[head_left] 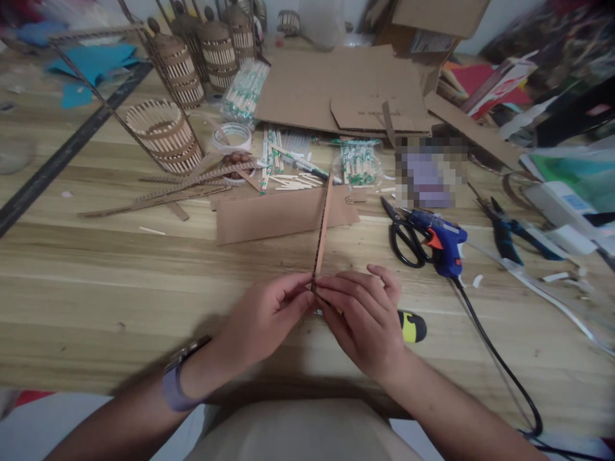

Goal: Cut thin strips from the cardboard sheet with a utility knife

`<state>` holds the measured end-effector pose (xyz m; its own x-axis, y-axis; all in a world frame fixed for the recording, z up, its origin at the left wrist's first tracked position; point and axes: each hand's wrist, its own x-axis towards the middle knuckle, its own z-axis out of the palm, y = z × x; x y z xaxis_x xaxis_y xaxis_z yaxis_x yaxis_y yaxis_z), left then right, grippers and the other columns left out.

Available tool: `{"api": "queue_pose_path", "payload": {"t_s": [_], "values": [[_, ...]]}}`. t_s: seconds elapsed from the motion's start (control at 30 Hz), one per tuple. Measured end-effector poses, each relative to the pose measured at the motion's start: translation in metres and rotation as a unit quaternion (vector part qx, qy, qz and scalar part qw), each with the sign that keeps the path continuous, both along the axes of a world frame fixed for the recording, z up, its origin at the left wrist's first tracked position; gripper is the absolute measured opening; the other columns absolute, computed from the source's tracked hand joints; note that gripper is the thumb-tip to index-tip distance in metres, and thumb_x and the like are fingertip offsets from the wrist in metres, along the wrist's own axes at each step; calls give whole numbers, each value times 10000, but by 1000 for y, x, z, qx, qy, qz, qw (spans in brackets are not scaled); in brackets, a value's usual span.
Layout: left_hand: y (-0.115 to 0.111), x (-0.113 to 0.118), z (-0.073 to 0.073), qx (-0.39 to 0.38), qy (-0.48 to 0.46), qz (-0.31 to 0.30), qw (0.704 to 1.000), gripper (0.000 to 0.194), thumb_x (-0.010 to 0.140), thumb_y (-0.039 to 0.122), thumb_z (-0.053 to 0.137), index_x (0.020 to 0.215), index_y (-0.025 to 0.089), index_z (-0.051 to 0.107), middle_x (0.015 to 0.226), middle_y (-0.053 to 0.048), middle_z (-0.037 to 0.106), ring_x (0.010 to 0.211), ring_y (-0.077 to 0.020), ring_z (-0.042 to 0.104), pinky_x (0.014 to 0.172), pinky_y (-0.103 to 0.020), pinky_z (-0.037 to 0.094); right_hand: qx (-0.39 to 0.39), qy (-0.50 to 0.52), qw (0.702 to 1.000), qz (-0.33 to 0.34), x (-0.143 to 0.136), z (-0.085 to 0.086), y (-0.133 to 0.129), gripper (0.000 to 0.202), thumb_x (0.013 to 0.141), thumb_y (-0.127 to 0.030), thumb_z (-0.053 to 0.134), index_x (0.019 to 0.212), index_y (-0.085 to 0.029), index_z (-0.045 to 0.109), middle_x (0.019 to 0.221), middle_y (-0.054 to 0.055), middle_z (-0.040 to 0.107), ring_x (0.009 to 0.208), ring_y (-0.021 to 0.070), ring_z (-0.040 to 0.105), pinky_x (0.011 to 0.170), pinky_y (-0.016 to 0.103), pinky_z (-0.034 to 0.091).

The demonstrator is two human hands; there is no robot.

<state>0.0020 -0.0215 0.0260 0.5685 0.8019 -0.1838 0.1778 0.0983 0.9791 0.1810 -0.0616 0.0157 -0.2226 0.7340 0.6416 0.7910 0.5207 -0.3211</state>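
A narrow strip of corrugated cardboard (323,234) points away from me, its near end pinched between both hands. My left hand (269,314) grips that end between thumb and fingers from the left. From the right, my right hand (362,314) closes its fingertips on the same end. Beyond the hands lies a flat cardboard piece (269,221), with the strip passing over its right part. A yellow and black tool handle (412,326) shows beside my right hand; the rest of it is hidden.
Black scissors (406,240), a blue glue gun (444,243) with a cable and pliers (509,234) lie to the right. Small sticks (298,182), a tape roll (232,136) and cardboard sheets (307,89) are behind. A stick basket (166,137) and several lanterns (180,70) stand at the left.
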Motion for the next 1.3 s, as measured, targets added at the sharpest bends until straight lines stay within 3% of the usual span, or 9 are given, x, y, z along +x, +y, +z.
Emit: {"api": "queue_pose_path", "payload": {"t_s": [0.27,0.47,0.7,0.97,1.3], "values": [[-7,-1,-2,54,32,5,998,294,1009,296,519,1241,246,691,1027,-13,784,980,-198,725,812,-281,567,-28,44,999,9,2,5,-1,180,900,-134,644,976,-298,642,953,-39,794,892,188,712,1022,423,376],[-5,1,0,60,33,5,998,278,996,266,509,1187,246,710,1052,-6,783,995,-190,727,840,-286,562,-43,62,997,12,4,7,0,152,931,-135,605,954,-284,581,908,-25,789,866,191,725,995,436,402],[-2,1,2,44,29,10,999,218,958,309,588,1103,230,731,1009,-8,789,947,-196,733,806,-284,567,-17,34,999,13,5,6,1,184,911,-124,638,989,-284,591,1004,-10,801,920,204,719,1000,442,380],[-5,0,-1,95,68,27,993,198,968,250,532,1006,217,724,882,18,770,822,-163,703,701,-253,517,-13,33,999,17,1,5,-1,161,917,-129,648,982,-273,620,983,-19,808,918,189,720,1039,426,349],[-4,-2,-3,150,69,26,986,207,945,212,526,998,203,726,849,16,746,777,-148,673,687,-243,484,-44,100,994,9,3,5,1,134,894,-126,626,897,-258,603,906,-30,801,863,171,736,1020,415,401]]}}
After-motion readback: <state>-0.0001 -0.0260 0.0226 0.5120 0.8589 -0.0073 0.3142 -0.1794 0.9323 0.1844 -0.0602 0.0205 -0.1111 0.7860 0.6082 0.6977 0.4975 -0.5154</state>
